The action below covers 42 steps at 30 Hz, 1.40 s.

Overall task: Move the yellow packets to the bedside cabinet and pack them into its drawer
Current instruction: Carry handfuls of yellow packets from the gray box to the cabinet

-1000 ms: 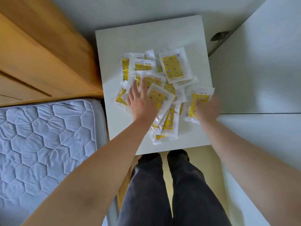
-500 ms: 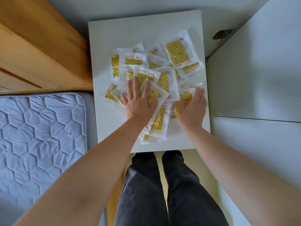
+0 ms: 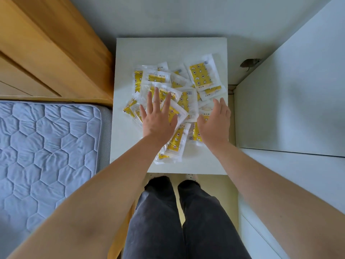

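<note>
The left hand (image 3: 158,118) lies flat, fingers spread, pinning the packets (image 3: 201,75) under its palm; the right hand (image 3: 214,124), open and edge-on, likely fences strays toward it.

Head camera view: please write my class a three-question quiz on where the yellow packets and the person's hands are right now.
1. True or false: the yellow packets lie piled on the white cabinet top.
2. The left hand is: A) pinching one packet, B) spread flat on the pile, C) resting on the mattress.
3. On which of the person's sides is the mattress?

Key: 1 true; 2 B; 3 left.
</note>
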Tool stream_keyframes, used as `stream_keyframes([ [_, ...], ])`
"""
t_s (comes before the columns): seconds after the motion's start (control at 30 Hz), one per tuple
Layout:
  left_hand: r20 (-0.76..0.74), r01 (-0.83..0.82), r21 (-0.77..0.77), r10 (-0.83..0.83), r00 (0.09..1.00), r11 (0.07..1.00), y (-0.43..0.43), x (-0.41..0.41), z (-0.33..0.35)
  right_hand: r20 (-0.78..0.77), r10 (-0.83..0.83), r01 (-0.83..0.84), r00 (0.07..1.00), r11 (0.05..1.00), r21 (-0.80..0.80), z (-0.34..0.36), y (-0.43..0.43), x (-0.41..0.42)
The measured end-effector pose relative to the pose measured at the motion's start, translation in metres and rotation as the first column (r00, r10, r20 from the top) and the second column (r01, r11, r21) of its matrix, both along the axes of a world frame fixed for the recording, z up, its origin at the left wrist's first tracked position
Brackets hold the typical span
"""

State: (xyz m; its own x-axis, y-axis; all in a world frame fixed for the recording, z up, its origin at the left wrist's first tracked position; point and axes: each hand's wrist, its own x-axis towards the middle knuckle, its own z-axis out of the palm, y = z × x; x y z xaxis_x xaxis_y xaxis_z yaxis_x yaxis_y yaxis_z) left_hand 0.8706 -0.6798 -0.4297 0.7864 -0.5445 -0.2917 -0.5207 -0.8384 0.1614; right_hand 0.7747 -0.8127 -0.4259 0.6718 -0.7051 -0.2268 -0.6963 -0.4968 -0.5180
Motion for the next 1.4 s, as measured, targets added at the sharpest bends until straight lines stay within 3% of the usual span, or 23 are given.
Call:
stream_keyframes([
  [0.13,0.112,-0.034,-0.025,0.037,0.993,0.999,0.011,0.005,0.047,0.077,0.151,-0.147,0.986,0.988,-0.057,0.046,0.003,0.022],
  [0.27,0.243,-0.084,-0.115,0.109,0.964,0.99,0.039,0.008,0.114,0.219,0.34,-0.311,0.914,0.937,-0.157,0.113,0.024,0.049],
  [0.37,0.333,-0.132,-0.179,0.186,0.924,0.975,0.075,0.005,0.172,0.289,0.487,-0.414,0.824,0.867,-0.278,0.165,0.054,0.064],
  [0.57,0.511,-0.238,-0.236,0.329,0.794,0.942,0.183,-0.016,0.287,0.422,0.715,-0.592,0.557,0.698,-0.402,0.276,0.159,0.089],
  [0.77,0.636,-0.445,-0.313,0.534,0.558,0.839,0.317,-0.066,0.39,0.448,0.871,-0.672,0.203,0.457,-0.583,0.384,0.303,0.081],
  [1.03,0.761,-0.689,-0.315,0.608,0.228,0.653,0.511,-0.206,0.483,0.347,0.905,-0.542,-0.245,0.169,-0.823,0.484,0.521,-0.007],
  [1.4,0.799,-0.873,-0.364,0.591,-0.115,0.323,0.724,-0.378,0.502,0.234,0.792,-0.444,-0.563,-0.051,-0.895,0.523,0.759,-0.146],
])
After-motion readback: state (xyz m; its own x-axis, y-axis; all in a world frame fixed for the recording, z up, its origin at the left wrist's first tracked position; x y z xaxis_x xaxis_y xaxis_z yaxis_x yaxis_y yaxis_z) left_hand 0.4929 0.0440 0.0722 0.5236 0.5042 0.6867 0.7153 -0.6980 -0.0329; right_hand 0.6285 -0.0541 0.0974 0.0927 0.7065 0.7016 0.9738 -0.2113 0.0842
